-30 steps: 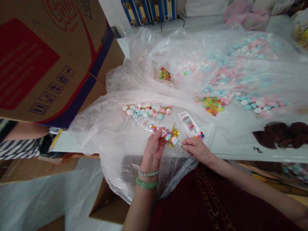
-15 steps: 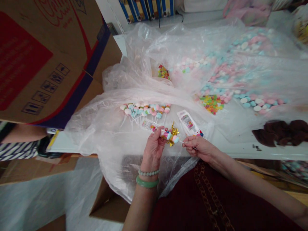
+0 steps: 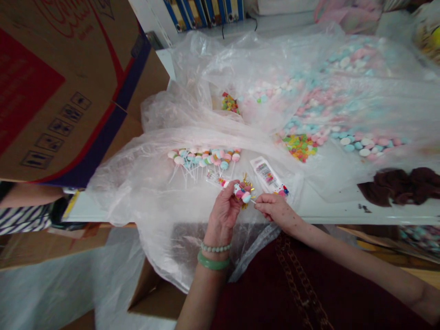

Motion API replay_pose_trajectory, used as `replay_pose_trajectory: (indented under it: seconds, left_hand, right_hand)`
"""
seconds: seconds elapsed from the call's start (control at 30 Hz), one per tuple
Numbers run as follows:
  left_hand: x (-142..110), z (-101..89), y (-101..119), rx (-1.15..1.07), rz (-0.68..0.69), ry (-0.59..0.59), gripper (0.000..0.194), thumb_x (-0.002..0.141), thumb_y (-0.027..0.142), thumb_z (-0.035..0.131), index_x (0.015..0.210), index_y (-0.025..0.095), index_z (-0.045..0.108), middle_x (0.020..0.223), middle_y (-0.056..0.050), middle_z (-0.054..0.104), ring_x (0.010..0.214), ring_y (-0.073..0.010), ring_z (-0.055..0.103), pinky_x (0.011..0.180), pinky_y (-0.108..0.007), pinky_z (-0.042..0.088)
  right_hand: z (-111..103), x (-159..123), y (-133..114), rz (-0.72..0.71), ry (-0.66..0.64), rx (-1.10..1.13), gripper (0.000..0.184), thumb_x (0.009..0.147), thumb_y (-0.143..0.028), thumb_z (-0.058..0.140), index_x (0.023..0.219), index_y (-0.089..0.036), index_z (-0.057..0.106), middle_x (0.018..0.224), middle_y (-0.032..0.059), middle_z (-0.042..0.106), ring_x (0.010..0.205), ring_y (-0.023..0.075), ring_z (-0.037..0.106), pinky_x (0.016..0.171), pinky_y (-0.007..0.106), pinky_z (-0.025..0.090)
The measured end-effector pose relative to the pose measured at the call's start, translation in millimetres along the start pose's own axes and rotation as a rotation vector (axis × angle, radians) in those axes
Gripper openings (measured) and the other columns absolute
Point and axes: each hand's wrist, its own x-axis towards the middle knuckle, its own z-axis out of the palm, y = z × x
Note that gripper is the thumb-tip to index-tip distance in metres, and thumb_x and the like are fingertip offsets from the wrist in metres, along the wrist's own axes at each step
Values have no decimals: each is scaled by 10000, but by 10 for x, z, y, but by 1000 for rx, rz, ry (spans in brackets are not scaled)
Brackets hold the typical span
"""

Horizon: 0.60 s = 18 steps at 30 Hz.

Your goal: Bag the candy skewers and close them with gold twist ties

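Note:
My left hand (image 3: 225, 211), with a green bangle and a bead bracelet at the wrist, is closed round a small clear packet of pastel candy picks (image 3: 240, 191) with a gold bow. My right hand (image 3: 275, 210) pinches the thin white stick that pokes out of the packet's right end. Both hands hover over the table's front edge, on crumpled clear plastic sheeting (image 3: 151, 183). Just beyond them lies a row of pastel lollipop picks (image 3: 204, 158) on white sticks, and a flat printed packet (image 3: 270, 176).
Piles of pink, blue and white candies (image 3: 347, 133) and multicoloured ones (image 3: 299, 146) lie under plastic to the right. A big cardboard box (image 3: 62, 87) looms at left above another person's striped sleeve (image 3: 20, 215). Brown cloth (image 3: 398, 190) sits at right.
The view has drifted slightly, so everything sits a little higher and further left. My right hand has edged closer to the packet, pinching the stick nearer my left hand.

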Motion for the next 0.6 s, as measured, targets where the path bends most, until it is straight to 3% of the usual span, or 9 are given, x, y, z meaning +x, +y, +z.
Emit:
replay_pose_trajectory:
  seconds: [0.23, 0.43, 0.5, 0.6]
  left_hand:
    - [-10, 16, -22, -54, 30, 14, 156, 798, 250, 667, 887, 126, 632, 808, -56, 679, 748, -164, 682, 705, -270, 553]
    - [-18, 51, -64, -14, 15, 50, 144, 829, 244, 634, 906, 122, 637, 813, -60, 682, 736, -148, 683, 770, -280, 555]
    - [-11, 41, -50, -7, 10, 58, 138, 839, 245, 621, 902, 124, 633, 810, -60, 684, 727, -153, 684, 757, -282, 558]
    - [3, 6, 4, -27, -11, 50, 153, 859, 273, 596, 882, 125, 625, 801, -67, 689, 739, -180, 691, 724, -302, 565]
  right_hand:
    - [-81, 29, 34, 238, -297, 371, 179, 646, -251, 691, 730, -150, 571, 443, -96, 393, 354, 28, 255, 382, 192, 144]
    - [-47, 25, -4, 350, -411, 491, 184, 658, -240, 678, 760, -151, 554, 424, -104, 380, 347, 21, 240, 376, 181, 126]
    - [-32, 18, -27, 363, -408, 505, 181, 653, -250, 666, 749, -157, 544, 418, -108, 367, 345, 23, 234, 378, 181, 128]
    - [-30, 14, -43, 233, -229, 386, 173, 639, -265, 646, 740, -154, 559, 426, -94, 399, 355, 33, 260, 380, 188, 137]
